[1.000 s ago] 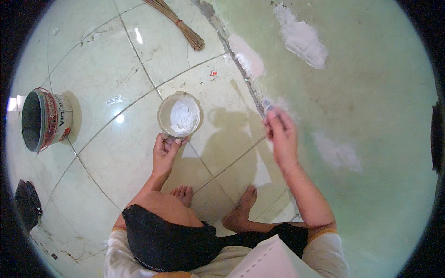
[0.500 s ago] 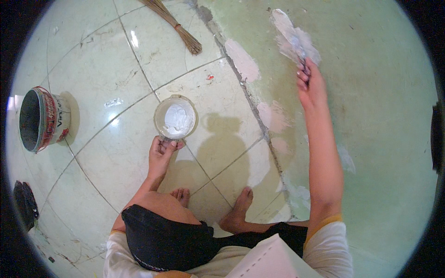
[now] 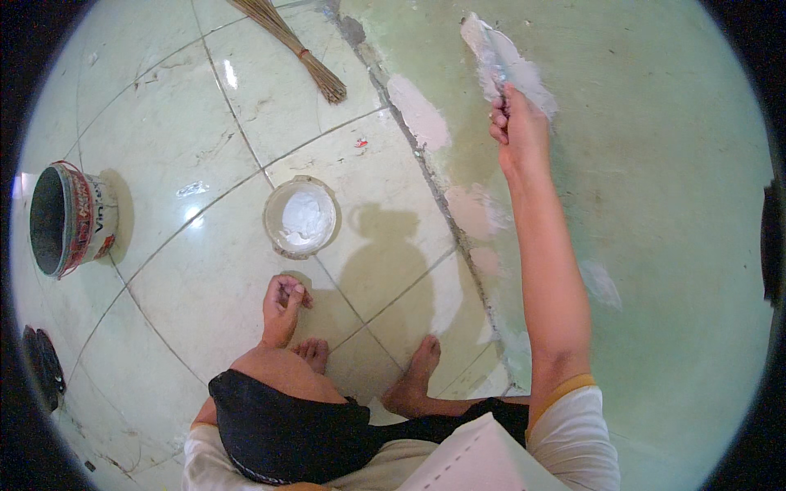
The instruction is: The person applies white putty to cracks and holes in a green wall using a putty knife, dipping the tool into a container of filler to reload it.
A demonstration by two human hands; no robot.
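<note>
My right hand (image 3: 522, 131) is closed around the handle of a putty knife (image 3: 502, 72), its blade lying against the green wall (image 3: 663, 213). White putty (image 3: 532, 78) is smeared thickly about the blade, which is partly hidden by it. Lower left, my left hand (image 3: 284, 301) rests above my knee, empty, with fingers loosely curled and apart from the tub. Just beyond it a round plastic tub (image 3: 273, 236) stands on the tiled floor, holding a mound of white putty (image 3: 304, 217).
A bucket (image 3: 105, 214) with a red handle lies tilted at the left. A bundle broom of thin sticks (image 3: 304, 56) lies at the top. Pale putty patches (image 3: 419, 110) line the wall's lower edge. A black object (image 3: 42, 368) sits at the lower left.
My left hand has let go of the tub and drawn back toward my knee. The right hand with the putty knife has shifted slightly left and up; the whole view has also shifted a little.
</note>
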